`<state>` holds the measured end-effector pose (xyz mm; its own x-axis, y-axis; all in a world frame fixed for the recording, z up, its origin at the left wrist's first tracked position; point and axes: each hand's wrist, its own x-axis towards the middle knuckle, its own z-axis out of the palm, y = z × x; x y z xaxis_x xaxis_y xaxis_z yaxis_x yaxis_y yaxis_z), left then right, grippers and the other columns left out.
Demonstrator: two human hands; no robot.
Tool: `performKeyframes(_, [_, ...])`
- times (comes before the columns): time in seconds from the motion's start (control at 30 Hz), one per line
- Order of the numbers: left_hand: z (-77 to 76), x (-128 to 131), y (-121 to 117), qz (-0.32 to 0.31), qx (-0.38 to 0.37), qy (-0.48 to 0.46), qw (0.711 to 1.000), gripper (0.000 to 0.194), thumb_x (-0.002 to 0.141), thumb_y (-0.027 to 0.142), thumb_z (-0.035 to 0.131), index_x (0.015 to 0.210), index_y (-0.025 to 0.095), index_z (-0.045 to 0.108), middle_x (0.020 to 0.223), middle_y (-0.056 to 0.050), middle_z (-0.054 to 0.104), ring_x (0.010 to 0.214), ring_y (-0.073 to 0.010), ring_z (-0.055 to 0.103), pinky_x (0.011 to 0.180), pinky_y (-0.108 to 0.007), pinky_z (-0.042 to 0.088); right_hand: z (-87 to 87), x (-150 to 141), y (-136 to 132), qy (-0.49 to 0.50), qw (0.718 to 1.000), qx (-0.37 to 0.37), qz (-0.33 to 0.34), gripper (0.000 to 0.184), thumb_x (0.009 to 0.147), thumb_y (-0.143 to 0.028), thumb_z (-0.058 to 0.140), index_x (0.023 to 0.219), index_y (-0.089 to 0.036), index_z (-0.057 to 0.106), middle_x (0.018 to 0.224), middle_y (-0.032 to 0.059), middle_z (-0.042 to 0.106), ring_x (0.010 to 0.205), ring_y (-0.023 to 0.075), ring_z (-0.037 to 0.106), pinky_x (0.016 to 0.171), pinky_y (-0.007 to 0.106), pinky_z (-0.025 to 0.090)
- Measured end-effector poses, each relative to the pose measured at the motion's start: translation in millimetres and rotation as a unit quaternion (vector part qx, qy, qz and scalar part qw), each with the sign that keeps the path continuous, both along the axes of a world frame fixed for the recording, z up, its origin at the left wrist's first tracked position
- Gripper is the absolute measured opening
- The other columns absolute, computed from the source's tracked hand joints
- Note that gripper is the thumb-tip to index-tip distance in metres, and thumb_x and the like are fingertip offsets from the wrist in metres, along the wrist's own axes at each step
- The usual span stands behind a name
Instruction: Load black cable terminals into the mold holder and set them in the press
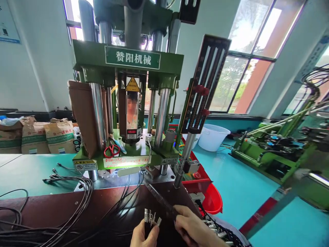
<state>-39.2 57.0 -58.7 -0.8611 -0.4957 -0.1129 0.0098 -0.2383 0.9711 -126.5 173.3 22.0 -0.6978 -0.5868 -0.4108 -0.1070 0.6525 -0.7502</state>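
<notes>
Nearest the camera, at the bottom edge, the left hand grips a bunch of plugs, fingers curled shut round the cables so the metal tips fan upward. Just beside it the right hand closes its fingers on a dark bar slanting toward the press. Judging from this, keeping the tips level and untangled from the loose cables on the brown bench would make each easier to pick out. Red scissors lie on the press base. Farther up, a yellow warning triangle, then the green plate reading 赞阳机械.
</notes>
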Motion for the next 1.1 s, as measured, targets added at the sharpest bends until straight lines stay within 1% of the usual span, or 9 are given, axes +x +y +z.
performKeyframes(0.1, [6.7,-1.6,15.3,-0.017,-0.08,0.023,0.996,0.037,0.056,0.049,0.066,0.057,0.014,0.055,0.052,-0.003,0.052,0.053,-0.0125,0.043,0.054,-0.023,0.035,-12.1,24.5,17.8,-0.095,0.973,-0.167,-0.127,0.037,0.073,-0.041,0.035,0.101,-0.02,0.047,0.046,-0.0092,0.036,0.032,0.0046,0.026,0.031,0.015,0.018])
performKeyframes(0.17, [11.6,-2.4,24.4,-0.045,-0.09,0.035,0.994,0.031,0.058,0.044,0.064,0.059,0.013,0.057,0.059,-0.005,0.058,0.061,-0.0159,0.047,0.062,-0.025,0.038,-16.8,34.8,23.3,-0.124,0.943,-0.239,-0.197,0.055,0.069,-0.06,0.044,0.107,-0.021,0.049,0.043,-0.0092,0.037,0.031,0.0044,0.027,0.031,0.015,0.02])
performKeyframes(0.23, [14.9,-2.8,30.2,-0.075,-0.076,0.036,0.994,0.029,0.059,0.041,0.063,0.062,0.013,0.058,0.062,-0.004,0.059,0.063,-0.0169,0.049,0.063,-0.025,0.039,-18.7,40.3,26.9,-0.101,0.932,-0.261,-0.232,0.063,0.064,-0.067,0.049,0.106,-0.021,0.055,0.047,-0.0061,0.046,0.037,0.0069,0.039,0.035,0.017,0.032])
performKeyframes(0.3, [15.7,-2.8,31.9,-0.094,-0.067,0.034,0.993,0.027,0.06,0.038,0.063,0.063,0.012,0.058,0.062,-0.004,0.059,0.063,-0.0165,0.049,0.063,-0.025,0.039,-20.5,43.1,30.2,-0.061,0.925,-0.287,-0.243,0.063,0.061,-0.068,0.052,0.101,-0.02,0.061,0.067,0.001,0.061,0.063,0.0136,0.057,0.055,0.021,0.047])
performKeyframes(0.4, [13.8,-2.1,29.1,-0.116,-0.085,0.023,0.989,0.022,0.061,0.034,0.06,0.061,0.013,0.055,0.06,-0.003,0.056,0.061,-0.015,0.047,0.06,-0.024,0.038,-27.0,45.5,33.9,-0.029,0.917,-0.301,-0.259,0.065,0.059,-0.07,0.053,0.098,-0.02,0.064,0.104,0.0064,0.061,0.105,0.0225,0.049,0.088,0.027,0.041])
performKeyframes(0.5, [12.4,-1.0,25.6,-0.152,-0.128,-0.004,0.98,0.016,0.062,0.029,0.057,0.06,0.013,0.052,0.059,-0.002,0.055,0.06,-0.0141,0.046,0.058,-0.023,0.036,-33.8,47.8,34.3,-0.03,0.913,-0.297,-0.279,0.068,0.059,-0.07,0.052,0.102,-0.019,0.062,0.113,0.0072,0.058,0.112,0.0243,0.044,0.095,0.031,0.036])
performKeyframes(0.77, [14.7,2.3,24.6,-0.157,-0.129,-0.022,0.979,0.015,0.063,0.027,0.058,0.06,0.013,0.053,0.06,-0.002,0.055,0.059,-0.0141,0.044,0.057,-0.023,0.036,-29.6,50.6,33.9,-0.049,0.922,-0.299,-0.241,0.068,0.061,-0.068,0.053,0.108,-0.018,0.059,0.111,0.0078,0.059,0.101,0.025,0.052,0.083,0.031,0.045])
performKeyframes(0.97, [13.8,0.8,27.1,-0.147,-0.139,-0.012,0.979,0.016,0.062,0.027,0.059,0.059,0.013,0.053,0.058,-0.001,0.053,0.059,-0.0132,0.044,0.057,-0.022,0.037,-33.7,48.6,32.3,0.019,0.938,-0.308,-0.157,0.059,0.071,-0.061,0.048,0.113,-0.02,0.055,0.113,0.0069,0.059,0.113,0.0251,0.044,0.096,0.034,0.036])
performKeyframes(1.1, [12.9,3.6,26.4,-0.149,-0.054,-0.014,0.987,0.04,0.065,0.054,0.057,0.067,0.014,0.051,0.052,0.002,0.045,0.046,-0.0094,0.039,0.045,-0.021,0.035,-33.1,47.6,32.2,0.004,0.937,-0.323,-0.136,0.053,0.075,-0.055,0.049,0.114,-0.019,0.054,0.115,0.0068,0.057,0.113,0.0226,0.044,0.099,0.033,0.032])
